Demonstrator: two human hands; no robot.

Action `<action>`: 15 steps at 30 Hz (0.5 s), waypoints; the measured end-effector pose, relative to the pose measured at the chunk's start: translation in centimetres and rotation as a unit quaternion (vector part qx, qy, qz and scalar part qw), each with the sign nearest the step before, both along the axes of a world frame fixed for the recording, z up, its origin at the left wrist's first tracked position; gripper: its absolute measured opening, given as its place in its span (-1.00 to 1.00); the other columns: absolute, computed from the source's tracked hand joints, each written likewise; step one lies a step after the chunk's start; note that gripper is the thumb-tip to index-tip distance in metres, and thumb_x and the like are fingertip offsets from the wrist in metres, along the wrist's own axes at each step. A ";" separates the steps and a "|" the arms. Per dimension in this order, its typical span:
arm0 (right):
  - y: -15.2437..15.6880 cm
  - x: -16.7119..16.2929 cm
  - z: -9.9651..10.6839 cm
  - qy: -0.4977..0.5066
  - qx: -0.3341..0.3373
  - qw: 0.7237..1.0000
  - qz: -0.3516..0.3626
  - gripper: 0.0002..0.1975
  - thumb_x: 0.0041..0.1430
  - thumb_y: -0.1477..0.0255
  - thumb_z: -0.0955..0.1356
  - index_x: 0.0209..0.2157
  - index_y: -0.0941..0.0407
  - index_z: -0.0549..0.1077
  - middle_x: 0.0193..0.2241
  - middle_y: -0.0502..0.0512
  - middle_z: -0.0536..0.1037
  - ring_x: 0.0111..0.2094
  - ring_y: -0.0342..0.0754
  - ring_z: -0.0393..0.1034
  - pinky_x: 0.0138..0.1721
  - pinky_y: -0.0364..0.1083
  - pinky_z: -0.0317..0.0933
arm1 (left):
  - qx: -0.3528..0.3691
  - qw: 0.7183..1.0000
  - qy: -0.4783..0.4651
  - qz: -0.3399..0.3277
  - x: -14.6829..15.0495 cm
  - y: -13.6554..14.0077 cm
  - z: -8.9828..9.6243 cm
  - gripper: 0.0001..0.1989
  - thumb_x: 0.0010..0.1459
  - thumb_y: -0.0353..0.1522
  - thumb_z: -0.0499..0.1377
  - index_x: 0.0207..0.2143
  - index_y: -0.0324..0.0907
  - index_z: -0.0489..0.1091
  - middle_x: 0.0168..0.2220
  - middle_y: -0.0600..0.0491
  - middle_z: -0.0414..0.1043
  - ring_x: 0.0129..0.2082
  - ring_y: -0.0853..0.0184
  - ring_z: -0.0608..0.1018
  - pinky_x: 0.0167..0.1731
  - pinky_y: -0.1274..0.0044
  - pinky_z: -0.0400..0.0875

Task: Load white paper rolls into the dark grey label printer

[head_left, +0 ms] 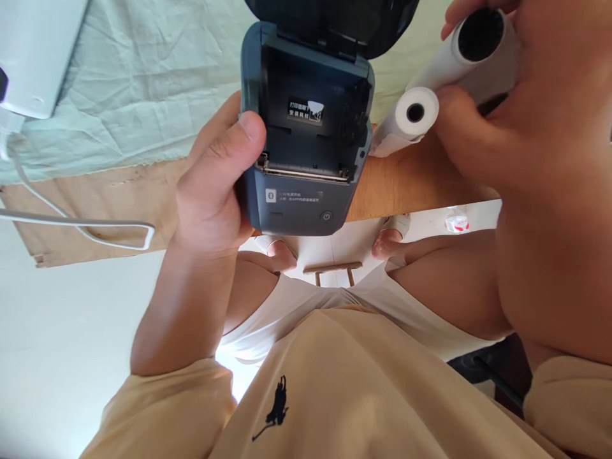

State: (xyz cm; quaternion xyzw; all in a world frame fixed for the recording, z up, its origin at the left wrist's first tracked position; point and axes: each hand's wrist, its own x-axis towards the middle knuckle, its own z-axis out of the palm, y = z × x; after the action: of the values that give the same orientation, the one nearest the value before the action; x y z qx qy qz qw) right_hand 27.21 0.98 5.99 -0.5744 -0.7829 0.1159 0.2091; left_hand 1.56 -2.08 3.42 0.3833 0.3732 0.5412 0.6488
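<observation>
My left hand [215,185] grips a small dark blue-grey label printer [306,127] by its left side, thumb on the front edge. Its lid [335,19] is flipped up and the paper bay shows empty, with a small white-printed sticker inside. My right hand [502,115], at the upper right, holds two white paper rolls: a thin one [414,115] pointing toward the printer and a wider one [478,38] with a dark core above it. The thin roll's end sits just right of the printer.
A wooden table edge [411,185] runs under the printer, partly covered by a pale green cloth [143,83]. A white device [33,51] with a white cable [71,223] lies at the upper left. My beige shirt and knees fill the lower view.
</observation>
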 end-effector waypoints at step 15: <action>0.3 -0.7 0.6 -0.030 -0.050 0.998 -0.036 -0.31 0.09 0.35 0.25 0.29 0.05 0.39 0.22 0.08 0.39 0.27 -0.04 0.37 0.34 -0.04 0.29 | -0.038 0.998 0.010 -0.040 -0.6 1.3 -0.3 -0.34 0.08 0.26 0.12 0.08 0.12 0.45 -0.24 -0.07 0.64 0.06 -0.15 0.70 -0.15 0.12 0.67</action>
State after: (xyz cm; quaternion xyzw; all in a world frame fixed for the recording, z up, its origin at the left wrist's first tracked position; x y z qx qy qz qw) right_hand 26.53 1.26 6.58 -0.6147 -0.7612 0.1298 0.1608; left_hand 0.95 -0.79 3.16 0.3789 0.3844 0.4964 0.6799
